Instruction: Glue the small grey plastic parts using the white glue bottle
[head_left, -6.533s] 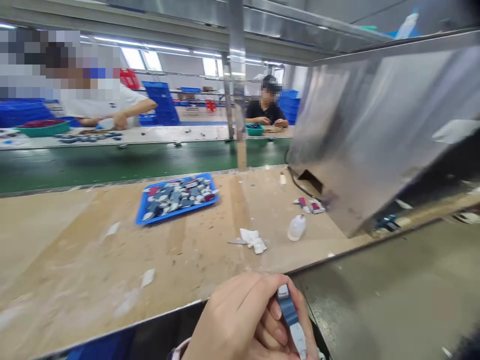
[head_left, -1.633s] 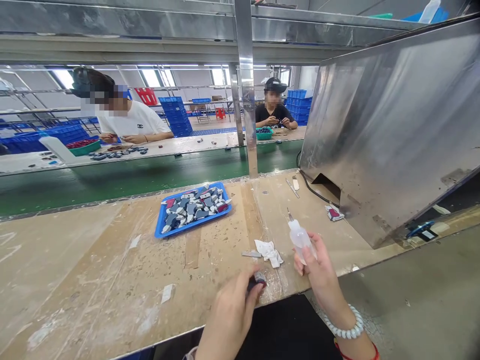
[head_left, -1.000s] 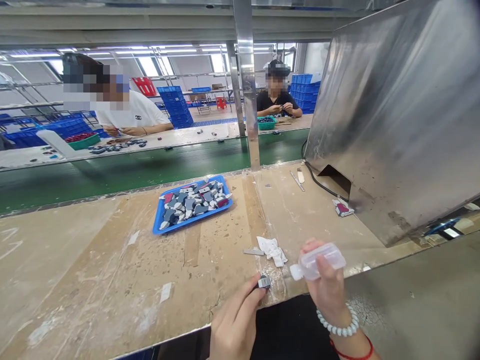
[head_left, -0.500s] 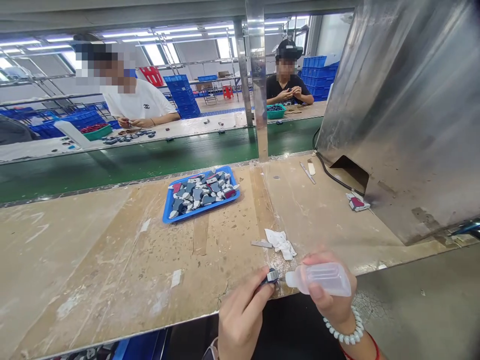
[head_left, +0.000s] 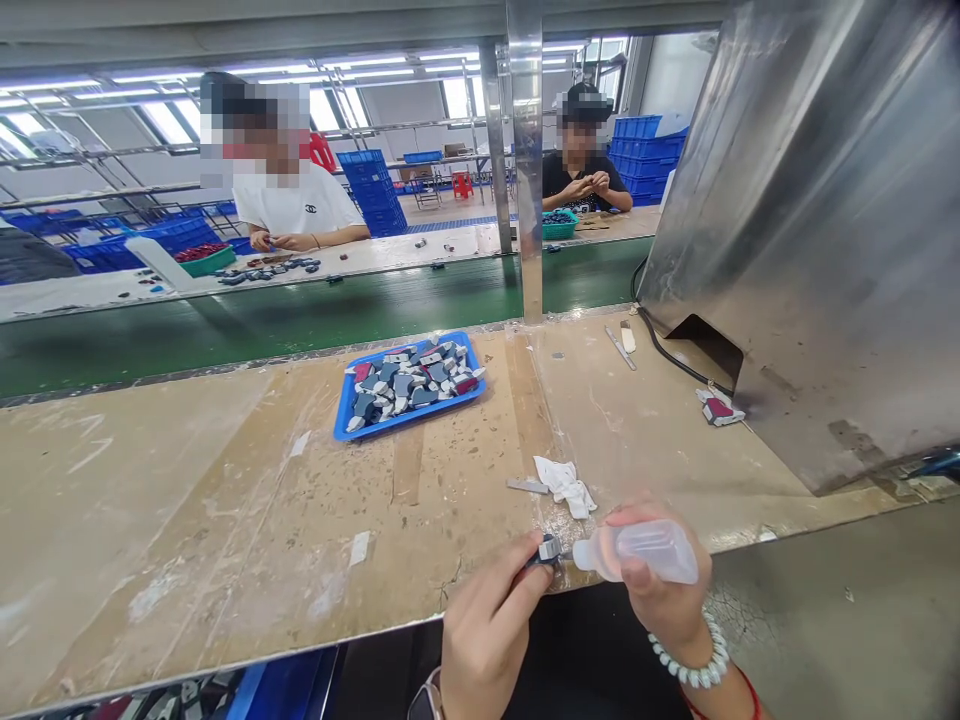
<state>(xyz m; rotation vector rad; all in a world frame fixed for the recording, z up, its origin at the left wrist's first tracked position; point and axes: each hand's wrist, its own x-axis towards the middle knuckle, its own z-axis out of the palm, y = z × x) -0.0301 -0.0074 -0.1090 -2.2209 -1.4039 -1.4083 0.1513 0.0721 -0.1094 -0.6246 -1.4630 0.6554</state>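
Note:
Near the front edge of the worktable, my left hand (head_left: 491, 610) pinches a small dark blue and light grey plastic part (head_left: 549, 549) between thumb and fingers. My right hand (head_left: 664, 575) is wrapped round a translucent squeeze bottle (head_left: 652, 550), tipped on its side. The bottle's nozzle points left at the part; whether it touches cannot be made out. Just beyond both hands lie a crumpled white tissue (head_left: 568, 487) and a flat metal strip (head_left: 527, 486). Farther back, a blue tray (head_left: 346, 425) holds many similar blue, grey and dark red parts.
A metal housing (head_left: 825, 250) rises on the right, with a red and white part (head_left: 720, 407) beside it. Tweezers-like tool (head_left: 620, 348) lies near its black cable. Behind the table runs a green conveyor belt (head_left: 300, 315); two people sit across it. A metal post (head_left: 531, 200) stands mid-view.
The view has shifted slightly, moving the scene a little to the right. Both hands keep their holds, with the bottle's nozzle still at the part. The person at left has shifted their head.

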